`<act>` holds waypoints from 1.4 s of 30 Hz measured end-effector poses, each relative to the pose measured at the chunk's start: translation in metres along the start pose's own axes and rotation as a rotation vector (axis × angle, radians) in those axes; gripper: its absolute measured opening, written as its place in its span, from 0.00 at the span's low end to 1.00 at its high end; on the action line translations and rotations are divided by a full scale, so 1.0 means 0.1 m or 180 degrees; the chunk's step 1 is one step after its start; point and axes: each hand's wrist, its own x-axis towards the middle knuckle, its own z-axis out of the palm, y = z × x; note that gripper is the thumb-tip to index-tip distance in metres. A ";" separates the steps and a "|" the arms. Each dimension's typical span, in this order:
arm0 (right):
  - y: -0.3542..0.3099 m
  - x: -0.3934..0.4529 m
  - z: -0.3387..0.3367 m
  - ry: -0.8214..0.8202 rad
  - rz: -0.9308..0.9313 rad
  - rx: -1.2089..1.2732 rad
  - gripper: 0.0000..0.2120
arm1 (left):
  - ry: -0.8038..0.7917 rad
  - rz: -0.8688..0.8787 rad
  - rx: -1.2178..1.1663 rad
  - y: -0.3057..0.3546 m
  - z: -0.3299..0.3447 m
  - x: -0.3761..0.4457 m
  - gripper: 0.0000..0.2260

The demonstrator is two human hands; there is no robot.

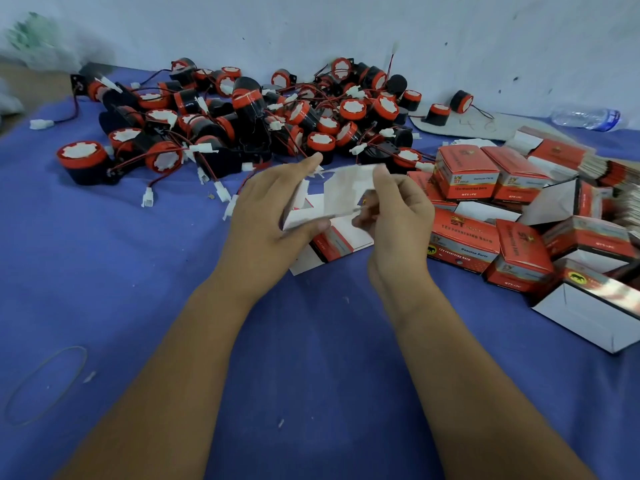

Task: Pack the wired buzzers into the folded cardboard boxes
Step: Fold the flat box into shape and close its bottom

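We are holding a blurred, half-folded box (341,194) with both hands: left hand (273,216) gripping one side, right hand (398,216) pinching the other. The buzzers (249,112) are lying piled just beyond; a careless squeeze is risking a crushed flap.

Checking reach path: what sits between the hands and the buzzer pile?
Head view: loose white connectors on red-black wires lie on the blue cloth between the left hand, the right hand and the buzzer pile.
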 end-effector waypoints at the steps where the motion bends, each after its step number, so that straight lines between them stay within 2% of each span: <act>1: 0.01 0.01 0.00 -0.0172 -0.0102 -0.0087 0.10 | 0.0066 -0.0106 -0.0304 0.02 -0.01 0.01 0.25; 2: 0.01 0.00 0.01 -0.0393 -0.0179 -0.0220 0.08 | 0.0127 -0.0261 -0.0694 0.04 -0.02 0.02 0.24; 4: 0.03 -0.02 0.02 -0.0861 -0.0250 -0.0548 0.21 | 0.0136 -0.0539 -0.1430 0.07 -0.06 0.04 0.22; 6: 0.06 -0.05 0.04 -0.1167 -0.0267 -0.0580 0.28 | 0.0062 -0.0615 -0.1786 0.10 -0.09 0.03 0.21; 11: 0.10 -0.11 0.07 -0.1032 0.0072 -0.0333 0.21 | 0.0203 -0.0941 -0.2310 0.12 -0.09 0.01 0.12; 17: 0.17 -0.16 0.13 -0.1154 0.0594 0.0080 0.05 | 0.0560 -0.1218 -0.2591 0.07 -0.04 0.07 0.16; 19: 0.19 -0.14 0.13 -0.1067 0.0675 0.0038 0.05 | 0.0514 -0.1281 -0.3038 0.08 -0.02 0.07 0.14; 21: 0.19 -0.13 0.12 -0.1015 0.0663 -0.0031 0.06 | 0.0466 -0.1423 -0.3384 0.09 0.00 0.07 0.16; 25: 0.19 -0.12 0.10 -0.1024 0.0582 -0.0140 0.08 | 0.0465 -0.1590 -0.3125 0.09 0.03 0.08 0.13; 30: 0.17 -0.15 0.11 -0.1073 0.0500 0.0015 0.14 | 0.0204 -0.1424 -0.2756 0.10 0.06 0.06 0.22; 36: 0.16 -0.13 0.13 -0.1501 0.0570 0.0814 0.20 | 0.0394 -0.1686 -0.2659 0.13 0.06 0.07 0.22; 39: 0.16 -0.11 0.11 -0.1542 0.0738 0.1084 0.17 | 0.0419 -0.1670 -0.2609 0.12 0.05 0.06 0.21; 42: 0.18 -0.10 0.11 -0.1517 0.0716 0.0804 0.14 | 0.0409 -0.1505 -0.2619 0.14 0.04 0.06 0.22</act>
